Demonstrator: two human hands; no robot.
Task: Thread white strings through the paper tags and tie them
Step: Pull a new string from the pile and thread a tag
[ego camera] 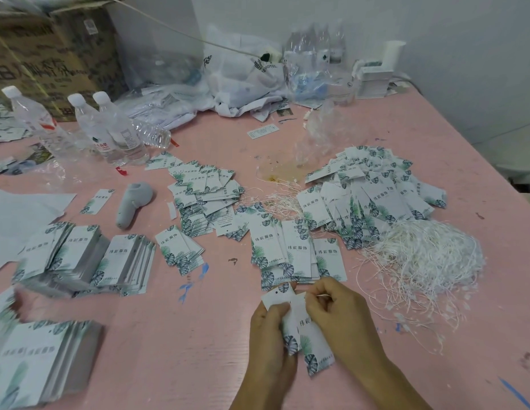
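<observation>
Pink desk [216, 350] carried the work. Near its front edge my left hand [268, 329] gripped a few leaf-printed paper tags [308, 338], thumb curled over their upper part. My right hand [343, 318] pinched a white string [323, 296] at the tags' top, just beside the punched hole [276, 291]. Loose white strings [429, 255] lay heaped toward the right edge, touching a pile of strung tags [376, 190]. Unstrung tag stacks [80, 255] sat toward the left edge, water bottles [110, 134] beyond them.
</observation>
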